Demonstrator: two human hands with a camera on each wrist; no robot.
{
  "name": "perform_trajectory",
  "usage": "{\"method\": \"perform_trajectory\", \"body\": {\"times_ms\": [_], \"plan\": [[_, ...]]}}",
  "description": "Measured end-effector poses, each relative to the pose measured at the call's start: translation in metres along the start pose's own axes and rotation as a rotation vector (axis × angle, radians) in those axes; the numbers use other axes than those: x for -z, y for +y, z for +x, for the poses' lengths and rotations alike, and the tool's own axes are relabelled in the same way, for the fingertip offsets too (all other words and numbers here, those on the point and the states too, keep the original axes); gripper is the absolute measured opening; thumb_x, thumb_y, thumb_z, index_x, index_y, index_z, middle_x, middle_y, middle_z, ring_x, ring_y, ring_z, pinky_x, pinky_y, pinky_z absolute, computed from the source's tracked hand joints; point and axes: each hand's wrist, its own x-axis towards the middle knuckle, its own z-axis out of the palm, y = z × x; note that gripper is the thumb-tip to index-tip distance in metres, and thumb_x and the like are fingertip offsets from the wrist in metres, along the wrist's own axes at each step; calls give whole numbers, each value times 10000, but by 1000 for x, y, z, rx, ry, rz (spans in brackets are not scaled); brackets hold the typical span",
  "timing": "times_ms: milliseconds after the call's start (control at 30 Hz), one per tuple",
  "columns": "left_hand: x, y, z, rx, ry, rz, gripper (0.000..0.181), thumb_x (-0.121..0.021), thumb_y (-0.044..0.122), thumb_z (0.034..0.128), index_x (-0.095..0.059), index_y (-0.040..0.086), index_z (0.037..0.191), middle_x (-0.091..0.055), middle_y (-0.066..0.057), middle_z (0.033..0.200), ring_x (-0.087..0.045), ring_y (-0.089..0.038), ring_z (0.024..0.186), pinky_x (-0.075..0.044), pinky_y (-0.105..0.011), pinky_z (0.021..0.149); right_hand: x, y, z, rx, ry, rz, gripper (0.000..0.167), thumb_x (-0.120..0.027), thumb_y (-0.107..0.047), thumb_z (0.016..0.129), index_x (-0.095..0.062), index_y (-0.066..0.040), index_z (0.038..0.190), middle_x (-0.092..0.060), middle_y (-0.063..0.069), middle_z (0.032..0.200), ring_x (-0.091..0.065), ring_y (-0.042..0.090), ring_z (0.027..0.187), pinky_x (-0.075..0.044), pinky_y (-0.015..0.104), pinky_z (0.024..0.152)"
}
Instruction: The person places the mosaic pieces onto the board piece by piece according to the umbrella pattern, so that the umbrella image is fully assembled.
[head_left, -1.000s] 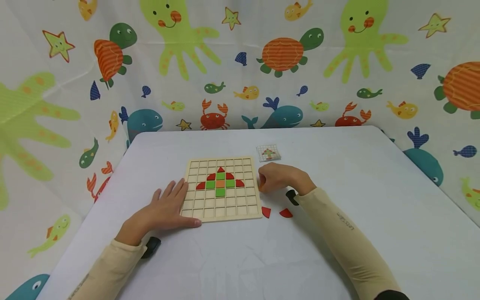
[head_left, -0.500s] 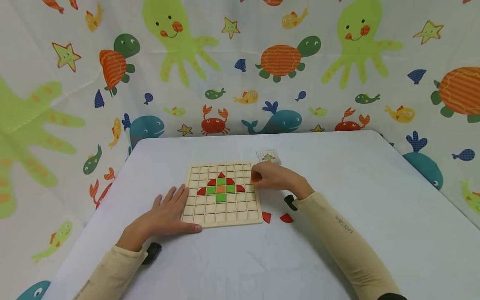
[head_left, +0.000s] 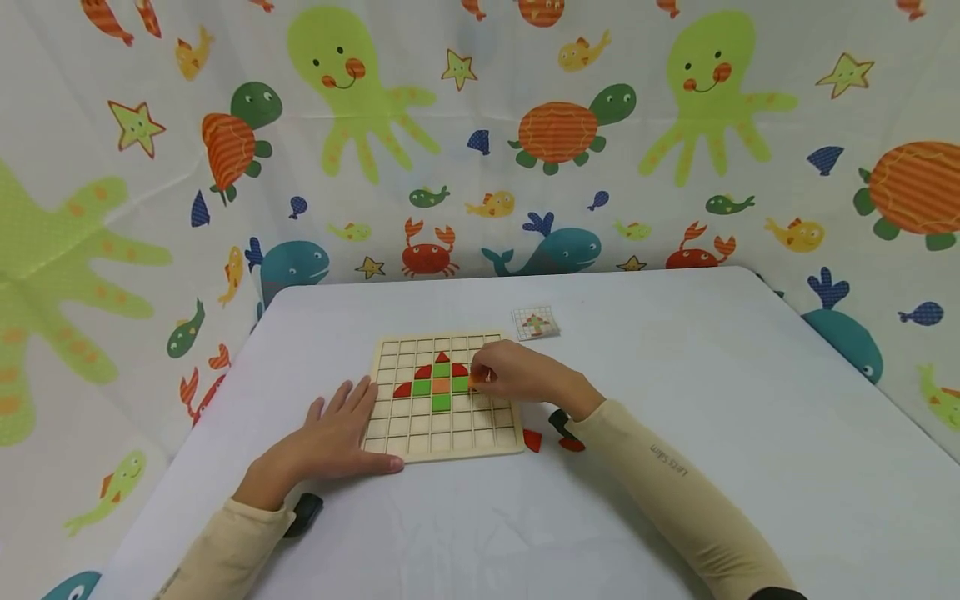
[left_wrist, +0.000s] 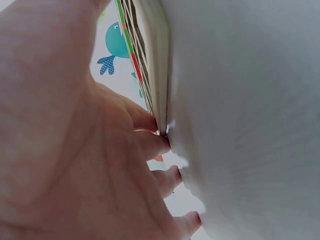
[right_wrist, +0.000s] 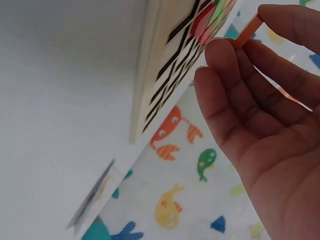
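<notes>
A wooden grid board [head_left: 397, 423] lies on the table with red, green and orange tiles forming a shape in its cells. My left hand [head_left: 330, 437] rests at its left edge, fingers spread and straight, thumb along the front left corner. Over the right part of the board, my right hand [head_left: 521, 371] pinches an orange tile [right_wrist: 248, 31] between thumb and fingers. In the right wrist view this tile is seen edge-on, apart from the board. The right hand hides the rightmost red tile in the head view.
Two red quarter-round tiles lie off the board's front right corner: one tile [head_left: 532, 440] beside the edge, another tile [head_left: 572, 445] partly under the right wrist. A small pattern card [head_left: 536, 322] lies behind the board's right side. A printed curtain [head_left: 555, 192] hangs behind the white table [head_left: 465, 533].
My right hand has moved left from beside the board to over its right cells, carrying the orange tile. The left hand keeps its place. The head view has tilted slightly up.
</notes>
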Motion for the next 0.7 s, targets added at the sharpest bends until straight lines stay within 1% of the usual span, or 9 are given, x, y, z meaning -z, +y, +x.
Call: {"method": "perform_trajectory", "body": {"times_ms": [133,300,400,567,700], "plan": [[-1,-1,0,-4,-3,12,1353,-785,752,795,-184,-99,1658,-146,-320,1729,-85,-583,1564,-61,-814,1164,-4,-12,1,75,10,-16,127,-756,-117,1020,-750,-29,1111,-684,23,990,-598,182,909,-537,258,833],[0,-2,0,-16,2,28,1347,-773,762,804,-191,-106,1654,-158,-324,1725,-103,-590,1558,-84,-816,1161,-9,-28,3,123,5,-30,91,-752,-127,1027,-757,-58,1085,-673,7,990,-603,161,918,-533,238,839],[0,-2,0,-13,3,30,1350,-771,767,803,-192,-107,1653,-159,-327,1723,-106,-594,1556,-87,-817,1160,-13,-37,4,135,-10,-51,63,-747,-131,1031,-752,-77,1062,-655,-10,966,-593,149,906,-523,220,830],[-1,-3,0,-7,0,22,1353,-776,766,798,-196,-110,1650,-161,-330,1721,-104,-596,1555,-87,-821,1158,-18,-49,7,166,-39,-123,47,-746,-108,1024,-728,-65,1026,-655,7,954,-587,161,901,-509,230,825],[-1,-2,-1,-10,1,20,1352,-773,767,798,-195,-105,1653,-158,-327,1724,-100,-594,1557,-84,-820,1158,-23,-55,9,140,-64,-166,69,-745,-115,1025,-705,-69,991,-604,-5,894,-552,153,845,-471,225,755]]}}
